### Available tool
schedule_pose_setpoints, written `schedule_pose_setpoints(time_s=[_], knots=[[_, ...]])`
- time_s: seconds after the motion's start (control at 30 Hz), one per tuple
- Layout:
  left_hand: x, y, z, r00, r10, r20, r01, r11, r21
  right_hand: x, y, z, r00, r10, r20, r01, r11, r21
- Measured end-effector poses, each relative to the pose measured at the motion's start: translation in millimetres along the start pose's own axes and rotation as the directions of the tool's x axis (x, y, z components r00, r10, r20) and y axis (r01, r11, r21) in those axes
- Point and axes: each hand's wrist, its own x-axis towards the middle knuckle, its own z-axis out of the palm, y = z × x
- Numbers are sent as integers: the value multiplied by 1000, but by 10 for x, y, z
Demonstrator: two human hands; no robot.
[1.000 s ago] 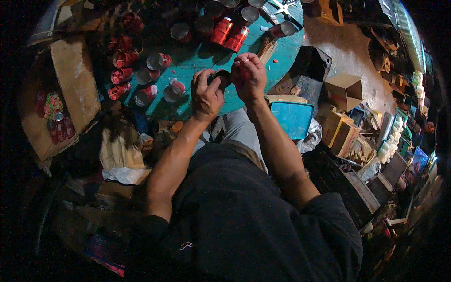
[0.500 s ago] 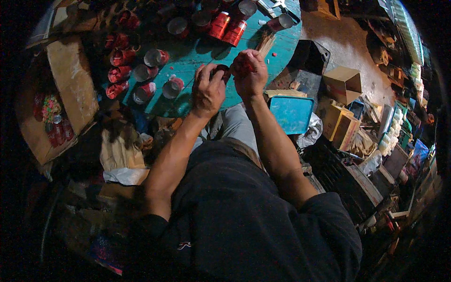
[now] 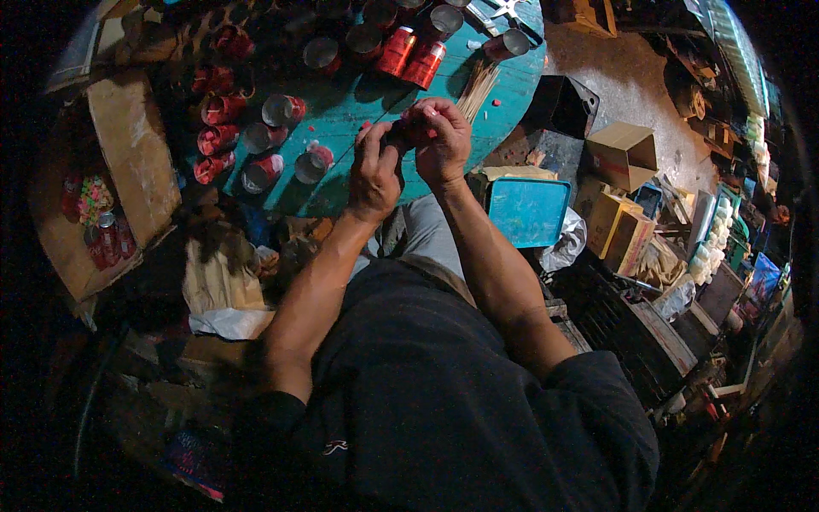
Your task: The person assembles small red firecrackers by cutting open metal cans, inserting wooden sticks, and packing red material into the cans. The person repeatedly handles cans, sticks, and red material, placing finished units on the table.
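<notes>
Over the near part of a round teal table, my left hand and my right hand meet with bent fingers. Between them is a dark red piece, mostly hidden; it looks like part of a cut drink can. Both hands are closed on it. Just beyond stand two red drink cans, among several cut-open cans. More cut cans rest to the left of my left hand. A bundle of thin sticks lies beyond my right hand, with tiny red scraps about.
Scissors lie at the table's far edge. At left is an open cardboard box with red cans inside. On the right are a blue tray, a small carton and yellowish boxes. A paper sack stands at lower left.
My right hand has moved a little left and turned over the red piece. My left hand has shifted slightly down and left. The fingers of both are now closer together.
</notes>
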Motion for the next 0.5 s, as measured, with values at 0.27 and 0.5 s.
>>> schedule_pose_setpoints(time_s=[0.27, 0.5], knots=[[-31, -99, 32, 993, 111, -26, -110, 994, 20, 8, -37, 41, 997, 72, 34, -71, 997, -34], [75, -91, 74, 998, 11, -62, -11, 1000, 7, -99, -133, 97, 994, 112, 6, -111, 993, -44]])
